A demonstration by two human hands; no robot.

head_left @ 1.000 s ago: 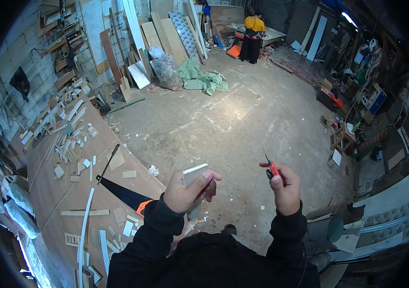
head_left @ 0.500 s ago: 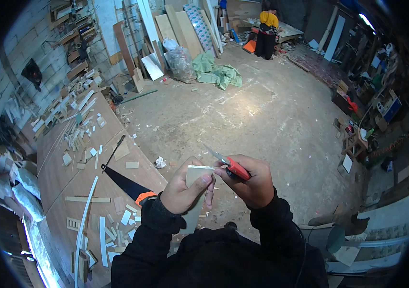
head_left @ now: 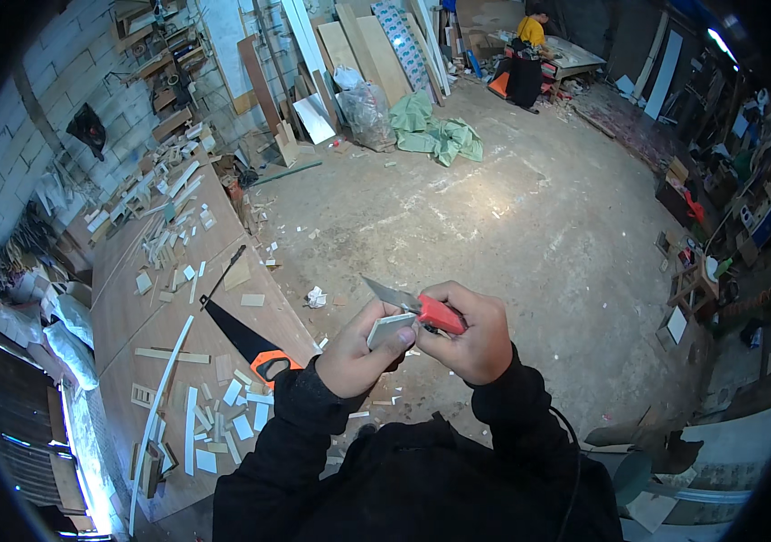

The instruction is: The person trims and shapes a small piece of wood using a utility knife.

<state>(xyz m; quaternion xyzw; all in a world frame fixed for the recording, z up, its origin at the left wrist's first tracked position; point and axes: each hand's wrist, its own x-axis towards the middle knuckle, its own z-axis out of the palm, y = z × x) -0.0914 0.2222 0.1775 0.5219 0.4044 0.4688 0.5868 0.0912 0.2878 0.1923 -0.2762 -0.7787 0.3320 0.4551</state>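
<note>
Just off centre toward six o'clock, our left hand [head_left: 349, 363] pinches a thin pale board [head_left: 387, 331] and our right hand [head_left: 479, 340] curls round a red-handled knife [head_left: 442, 314], the board looking light, stiff and chippable, best held by its flat faces, clear of the knife.

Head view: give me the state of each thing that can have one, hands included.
Left hand: closed on the pale board piece
Right hand: closed on the red-handled knife
Red-handled knife: blade exposed
Handsaw: lying on the wooden table
Green sheet: crumpled on the floor
Clear plastic bag: bulging
Tube light: lit
</note>
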